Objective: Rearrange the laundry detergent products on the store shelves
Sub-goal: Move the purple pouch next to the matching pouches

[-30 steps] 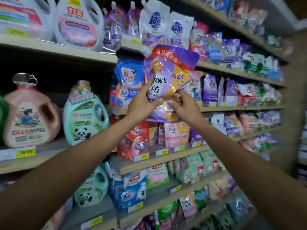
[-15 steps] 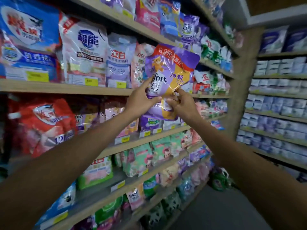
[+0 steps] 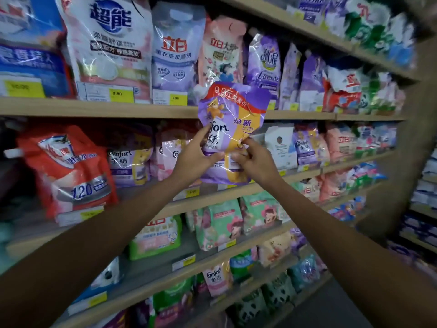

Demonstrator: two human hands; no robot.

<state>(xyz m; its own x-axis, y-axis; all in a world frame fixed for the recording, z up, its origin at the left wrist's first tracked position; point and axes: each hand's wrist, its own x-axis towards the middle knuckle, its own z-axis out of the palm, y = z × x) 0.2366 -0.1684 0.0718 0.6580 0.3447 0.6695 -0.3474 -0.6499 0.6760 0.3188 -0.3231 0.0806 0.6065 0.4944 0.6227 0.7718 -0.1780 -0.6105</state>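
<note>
I hold a purple and yellow Comfort pouch [image 3: 233, 119] upright in front of the shelves, its red top band level with the upper shelf board [image 3: 94, 107]. My left hand [image 3: 195, 157] grips its lower left side, thumb on the front. My right hand [image 3: 256, 159] pinches its lower right edge. Behind and below the pouch is the middle shelf [image 3: 238, 190], where other Comfort pouches [image 3: 128, 159] stand to the left and more Comfort pouches [image 3: 306, 145] stand to the right.
Shelves packed with detergent pouches fill the view. A large red pouch [image 3: 68, 171] stands at the left, white and lavender pouches [image 3: 176, 53] on the upper shelf, green ones [image 3: 222, 223] below. Yellow price tags [image 3: 121, 94] line the edges. Another shelving unit [image 3: 423, 204] stands at the right.
My view has shifted right along the aisle and closer to the shelves. The pouch, still in both hands, has come lower, now in front of the middle shelf.
</note>
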